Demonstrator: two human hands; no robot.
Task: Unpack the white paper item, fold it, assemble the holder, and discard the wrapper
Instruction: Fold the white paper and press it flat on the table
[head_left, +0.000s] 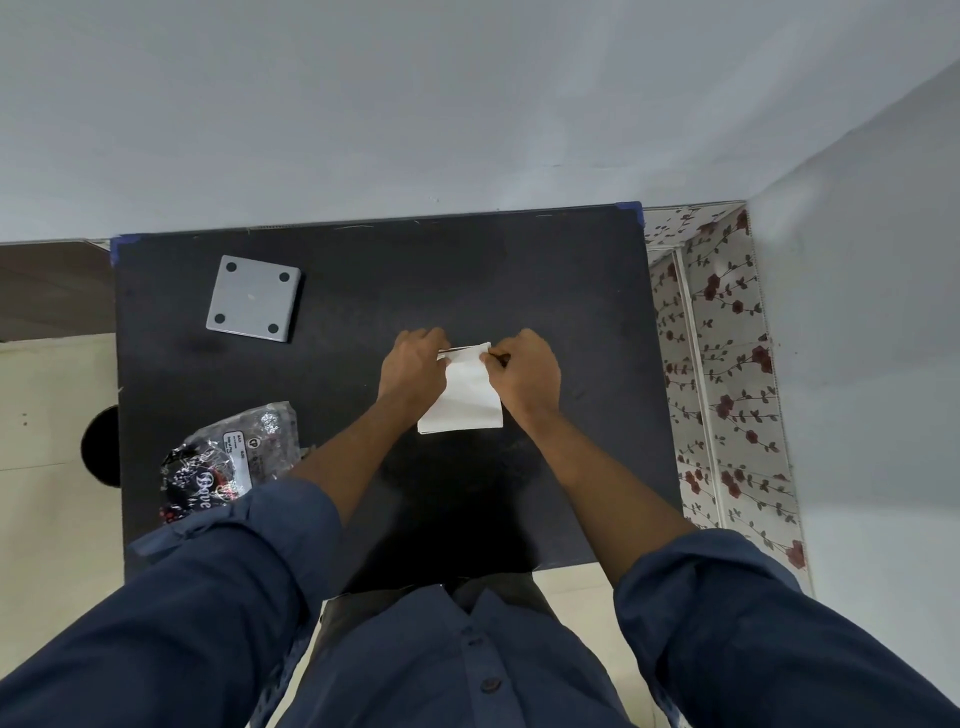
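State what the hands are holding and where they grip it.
Both hands, left hand and right hand, pinch the white paper item at its far edge, one at each corner.

- The table (363, 270) top looked matt black and smooth, with faint scuffs.
- The white paper item (465, 397) was matt, softly creased paper.
- The wrapper (228, 457) was glossy, crinkled clear plastic with a printed label.
- The grey square base (253, 298) looked like smooth, matt plastic.
- The rolled sleeves (260, 540) were dark blue woven cloth.
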